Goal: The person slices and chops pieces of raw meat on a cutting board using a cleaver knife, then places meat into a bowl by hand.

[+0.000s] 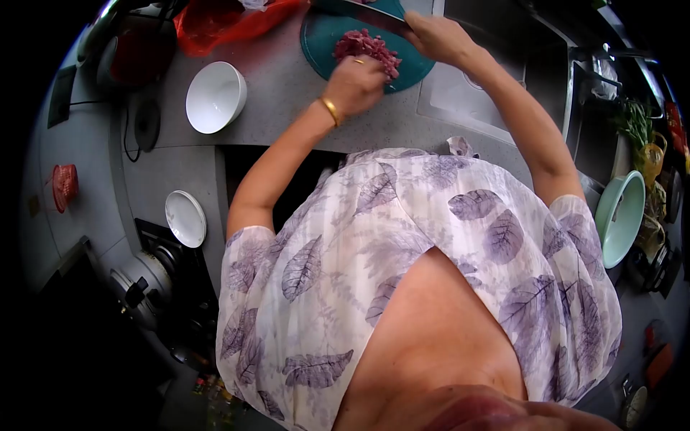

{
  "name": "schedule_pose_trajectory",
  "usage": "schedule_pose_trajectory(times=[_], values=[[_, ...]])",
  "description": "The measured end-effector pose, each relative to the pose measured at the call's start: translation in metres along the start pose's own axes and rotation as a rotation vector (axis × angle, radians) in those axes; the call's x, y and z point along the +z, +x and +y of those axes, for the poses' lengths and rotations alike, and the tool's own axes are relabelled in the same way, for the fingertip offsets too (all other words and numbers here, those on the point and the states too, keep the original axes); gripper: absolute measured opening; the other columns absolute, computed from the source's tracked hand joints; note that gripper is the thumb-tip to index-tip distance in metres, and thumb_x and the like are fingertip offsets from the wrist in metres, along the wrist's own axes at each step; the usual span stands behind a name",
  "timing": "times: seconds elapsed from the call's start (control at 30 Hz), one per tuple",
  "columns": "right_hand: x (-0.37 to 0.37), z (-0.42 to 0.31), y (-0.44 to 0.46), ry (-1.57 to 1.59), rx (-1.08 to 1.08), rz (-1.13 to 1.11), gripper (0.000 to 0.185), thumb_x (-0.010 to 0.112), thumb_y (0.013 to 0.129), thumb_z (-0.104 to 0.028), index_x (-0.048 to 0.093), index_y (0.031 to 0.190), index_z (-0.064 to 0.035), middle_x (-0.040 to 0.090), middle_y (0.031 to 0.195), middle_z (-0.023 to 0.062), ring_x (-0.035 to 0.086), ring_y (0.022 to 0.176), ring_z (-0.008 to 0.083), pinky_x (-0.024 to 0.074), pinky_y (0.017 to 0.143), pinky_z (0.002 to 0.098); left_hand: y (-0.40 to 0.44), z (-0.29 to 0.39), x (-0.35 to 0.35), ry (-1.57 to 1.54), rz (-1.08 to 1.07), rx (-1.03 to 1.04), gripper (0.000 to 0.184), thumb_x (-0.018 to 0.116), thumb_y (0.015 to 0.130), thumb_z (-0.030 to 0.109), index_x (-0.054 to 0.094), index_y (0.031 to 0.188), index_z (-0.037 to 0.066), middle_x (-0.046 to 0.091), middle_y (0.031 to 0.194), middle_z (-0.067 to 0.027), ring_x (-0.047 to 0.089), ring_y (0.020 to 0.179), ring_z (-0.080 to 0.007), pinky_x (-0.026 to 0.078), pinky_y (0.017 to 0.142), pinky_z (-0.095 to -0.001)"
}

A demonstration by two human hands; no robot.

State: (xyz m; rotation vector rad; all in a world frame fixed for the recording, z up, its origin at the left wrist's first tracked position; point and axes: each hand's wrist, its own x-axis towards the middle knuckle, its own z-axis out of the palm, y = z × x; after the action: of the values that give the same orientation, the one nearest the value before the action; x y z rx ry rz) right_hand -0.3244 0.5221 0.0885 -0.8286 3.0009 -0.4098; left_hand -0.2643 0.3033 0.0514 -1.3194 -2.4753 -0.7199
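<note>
Chopped reddish-pink meat [365, 47] lies in a heap on a round teal cutting board [322, 50] at the top of the view. My left hand [356, 85], with a ring and a gold bracelet, is closed at the near side of the heap; its fingertips are at the meat and partly hidden. To its right, my right hand [437, 36] is wrapped round the handle of a large knife [370, 14]. The blade reaches left above the board, beyond the meat.
A white bowl [215, 98] and red plastic bag [233, 25] are left of the board. White dishes [185, 219] and a pot [144, 281] lie lower left. The sink [460, 90] is right of the board; a green basin [619, 219] stands farther right.
</note>
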Motion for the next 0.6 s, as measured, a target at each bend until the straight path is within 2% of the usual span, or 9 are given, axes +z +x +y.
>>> schedule_pose_trajectory(times=[0.1, 0.2, 0.3, 0.33, 0.43, 0.53, 0.6], values=[[0.014, 0.018, 0.006, -0.024, -0.029, -0.043, 0.019, 0.050, 0.091, -0.026, 0.050, 0.095, -0.0073, 0.061, 0.077, 0.0205, 0.060, 0.071, 0.0379, 0.0486, 0.061, 0.0440, 0.015, -0.003, 0.030, 0.044, -0.162, 0.271, 0.021, 0.064, 0.065, 0.011, 0.062, 0.085, 0.008, 0.058, 0.096, -0.0080, 0.055, 0.098, -0.0248, 0.042, 0.087, -0.0385], [0.014, 0.014, -0.012, 0.014, 0.025, -0.044, 0.020, 0.048, 0.091, -0.026, 0.049, 0.095, -0.0068, 0.060, 0.077, 0.0218, 0.059, 0.073, 0.0394, 0.0479, 0.063, 0.0457, 0.040, -0.008, 0.033, 0.103, -0.295, 0.297, 0.030, 0.066, 0.061, 0.017, 0.061, 0.089, 0.009, 0.056, 0.099, -0.0096, 0.051, 0.103, -0.0246, 0.041, 0.089, -0.0388], [0.024, 0.013, -0.021, 0.028, 0.105, -0.066, 0.022, 0.049, 0.088, -0.026, 0.052, 0.094, -0.0053, 0.062, 0.082, 0.0222, 0.060, 0.077, 0.0405, 0.0487, 0.068, 0.0476, 0.050, -0.014, 0.031, -0.009, -0.393, 0.169, 0.038, 0.067, 0.056, 0.022, 0.060, 0.091, 0.009, 0.056, 0.099, -0.0097, 0.051, 0.102, -0.0249, 0.041, 0.088, -0.0384], [0.026, 0.012, -0.022, 0.059, 0.120, -0.060, 0.022, 0.049, 0.089, -0.026, 0.052, 0.095, -0.0047, 0.062, 0.079, 0.0233, 0.060, 0.076, 0.0423, 0.0487, 0.068, 0.0486, 0.052, -0.016, 0.028, 0.003, -0.400, 0.208, 0.038, 0.068, 0.054, 0.024, 0.061, 0.088, 0.008, 0.056, 0.098, -0.0084, 0.051, 0.101, -0.0249, 0.041, 0.086, -0.0376], [0.024, 0.005, -0.022, 0.082, 0.173, -0.056, 0.023, 0.049, 0.089, -0.025, 0.052, 0.095, -0.0033, 0.062, 0.079, 0.0235, 0.060, 0.076, 0.0422, 0.0488, 0.068, 0.0487, 0.054, -0.023, 0.018, 0.037, -0.622, 0.367, 0.029, 0.066, 0.056, 0.020, 0.063, 0.083, 0.008, 0.056, 0.095, -0.0070, 0.052, 0.099, -0.0245, 0.042, 0.083, -0.0363], [0.022, 0.004, -0.021, 0.111, 0.210, -0.058, 0.023, 0.048, 0.089, -0.024, 0.050, 0.095, -0.0025, 0.062, 0.080, 0.0239, 0.060, 0.076, 0.0423, 0.0490, 0.069, 0.0483, 0.050, -0.039, 0.009, 0.088, -0.577, 0.541, 0.021, 0.065, 0.058, 0.014, 0.063, 0.078, 0.008, 0.055, 0.092, -0.0061, 0.052, 0.095, -0.0243, 0.042, 0.081, -0.0357], [0.022, 0.004, -0.024, 0.122, 0.243, -0.094, 0.023, 0.048, 0.090, -0.027, 0.047, 0.094, -0.0043, 0.061, 0.080, 0.0231, 0.060, 0.076, 0.0408, 0.0476, 0.067, 0.0473, 0.053, -0.053, 0.004, 0.133, -0.544, 0.471, 0.019, 0.063, 0.060, 0.009, 0.062, 0.079, 0.009, 0.054, 0.090, -0.0067, 0.052, 0.093, -0.0241, 0.043, 0.081, -0.0347]])
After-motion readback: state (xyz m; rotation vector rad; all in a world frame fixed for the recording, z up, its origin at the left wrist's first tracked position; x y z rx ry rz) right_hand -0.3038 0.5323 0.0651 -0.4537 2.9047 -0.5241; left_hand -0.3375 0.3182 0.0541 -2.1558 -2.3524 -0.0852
